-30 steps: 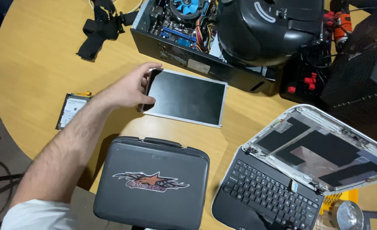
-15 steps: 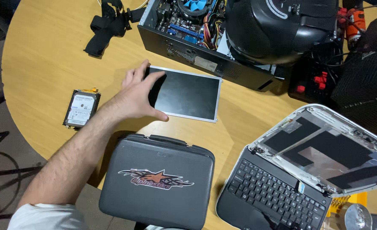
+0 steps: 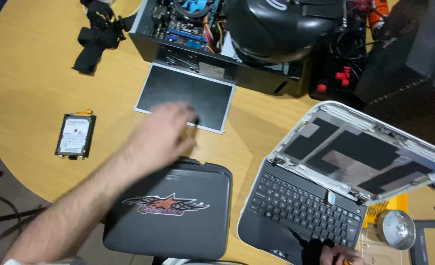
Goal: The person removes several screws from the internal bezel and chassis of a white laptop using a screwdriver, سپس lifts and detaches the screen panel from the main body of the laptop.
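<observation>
Left hand over the bare screen panel on the round wooden table

The left hand (image 3: pixel 163 132), blurred, hovers at the near edge of the dark screen panel (image 3: pixel 185 95), so its fingers cannot be told as spread or closed. Left of the panel lies a hard drive (image 3: pixel 75 136) with a white rectangular label. Just below the panel sits a grey case (image 3: pixel 178 216) bearing a red star emblem. Right of the panel, the opened laptop (image 3: pixel 315 196); the right hand (image 3: pixel 338 255) shows only partly at its near edge.

Warm indoor light, left hand (image 3: pixel 161 135) motion-blurred, dark corners, perhaps slight glare
</observation>
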